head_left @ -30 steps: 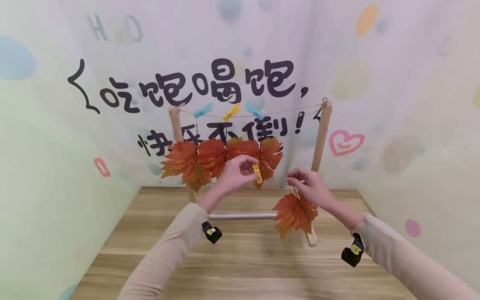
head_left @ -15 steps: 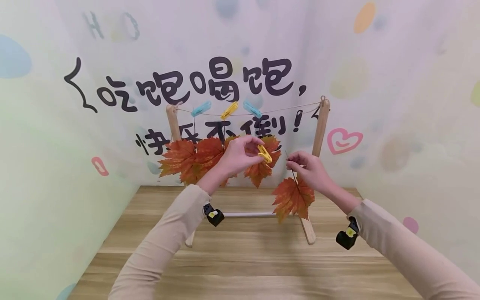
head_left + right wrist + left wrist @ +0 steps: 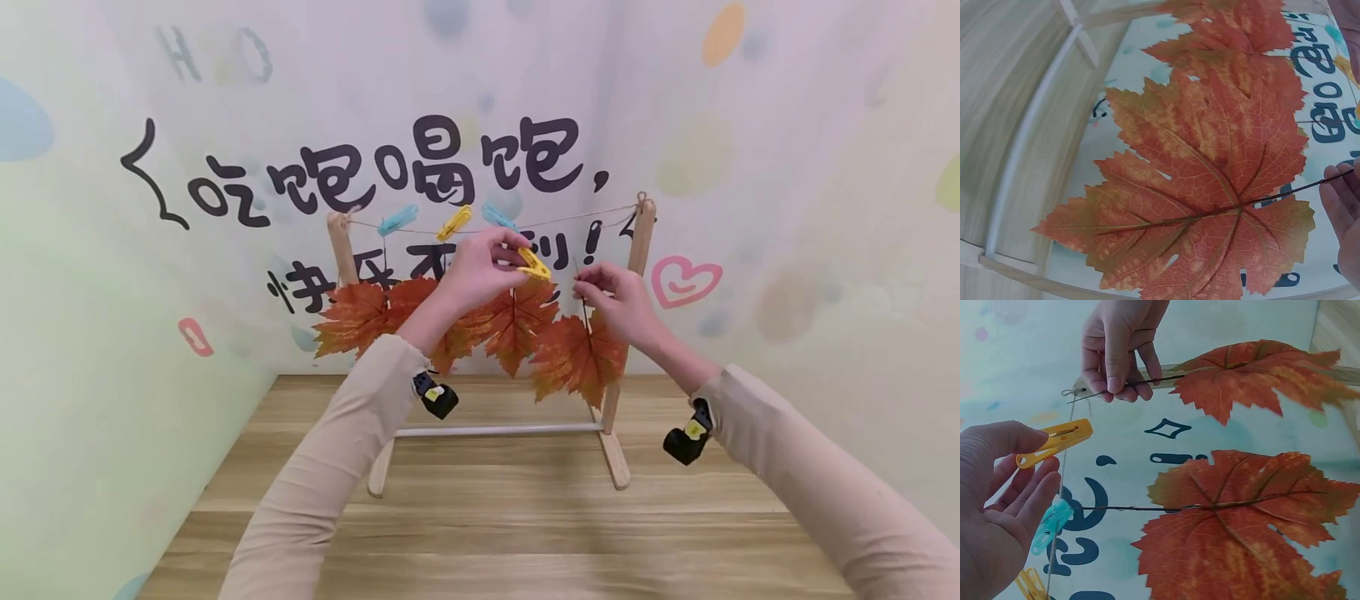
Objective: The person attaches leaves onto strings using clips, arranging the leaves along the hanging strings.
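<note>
My left hand (image 3: 483, 267) pinches a yellow clothespin (image 3: 534, 264) between thumb and fingers, just below the string. To its right, my right hand (image 3: 617, 302) pinches the thin dark stem of an orange-red maple leaf (image 3: 577, 358), which hangs beneath the fingers. The stem's tip pokes up past the fingertips, near the string (image 3: 1071, 425) in the left wrist view. Along the string sit two blue clothespins (image 3: 397, 220) and a yellow clothespin (image 3: 454, 222), with more maple leaves (image 3: 516, 321) hanging below. The left hand and forearm hide part of these leaves.
A wooden frame with a right post (image 3: 641, 242) and left post (image 3: 341, 250) carries the string. A white rod (image 3: 498, 431) joins its feet on the wood-grain table (image 3: 480, 533). Behind stands a wall with printed lettering (image 3: 442, 158).
Both hands have risen toward the string, the left with the yellow clothespin and the right with the maple leaf. The clothespin has turned in the left hand's fingers.
</note>
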Demonstrator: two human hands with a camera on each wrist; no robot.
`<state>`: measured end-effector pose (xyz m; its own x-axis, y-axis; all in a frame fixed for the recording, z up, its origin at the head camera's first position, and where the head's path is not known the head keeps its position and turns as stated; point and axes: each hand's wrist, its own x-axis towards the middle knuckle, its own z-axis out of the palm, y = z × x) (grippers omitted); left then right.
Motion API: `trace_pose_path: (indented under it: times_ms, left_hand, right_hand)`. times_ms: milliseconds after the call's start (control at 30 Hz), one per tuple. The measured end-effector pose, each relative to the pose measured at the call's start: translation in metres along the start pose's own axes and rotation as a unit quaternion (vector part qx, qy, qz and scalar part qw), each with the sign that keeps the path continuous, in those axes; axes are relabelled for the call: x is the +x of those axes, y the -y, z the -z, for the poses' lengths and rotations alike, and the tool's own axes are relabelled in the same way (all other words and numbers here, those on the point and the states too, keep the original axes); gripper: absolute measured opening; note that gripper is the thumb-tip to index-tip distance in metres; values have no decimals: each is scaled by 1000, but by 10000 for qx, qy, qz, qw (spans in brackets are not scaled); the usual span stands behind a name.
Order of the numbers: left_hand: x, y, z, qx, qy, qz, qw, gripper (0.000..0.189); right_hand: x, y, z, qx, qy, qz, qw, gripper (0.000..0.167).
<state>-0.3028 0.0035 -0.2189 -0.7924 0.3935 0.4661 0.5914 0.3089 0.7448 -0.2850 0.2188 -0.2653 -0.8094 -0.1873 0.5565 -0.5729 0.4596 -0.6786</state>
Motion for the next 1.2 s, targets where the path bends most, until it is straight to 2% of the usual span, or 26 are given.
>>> trace_pose_path:
  times_ms: [67,233,367,533,633,733,900,1200]
  left_hand:
    - [5,-3,2,-47,-60,22,10000,29]
    - [15,-9,9,-88,-188,106,9997,29]
    - [24,-14,15,-137,-291,133,9994,31]
    - [33,-20,22,-72,-496,-12,9987,31]
    - [36,-23,23,16,-537,57,9985,31]
    - [38,-25,24,137,-585,136,9981,29]
    - [45,-27,26,64,-627,142,9979,27]
    - [55,-27,23,213,-567,215,9979,30]
  right_hand:
    - [5,-7,2,25,-140,88,9999,15]
    - [13,-4,2,-9,-276,143,9995,16]
    - [17,3,-1,120,-239,113,9996,17]
    - [18,22,-5,466,-156,147,9987,15]
    - [19,27,-4,490,-187,176,9985,15]
    - [24,20,-2,392,-301,95,9987,16]
    - [32,8,1,240,-555,-104,9981,18]
    - [39,-1,2,434,-739,-511,9950,19]
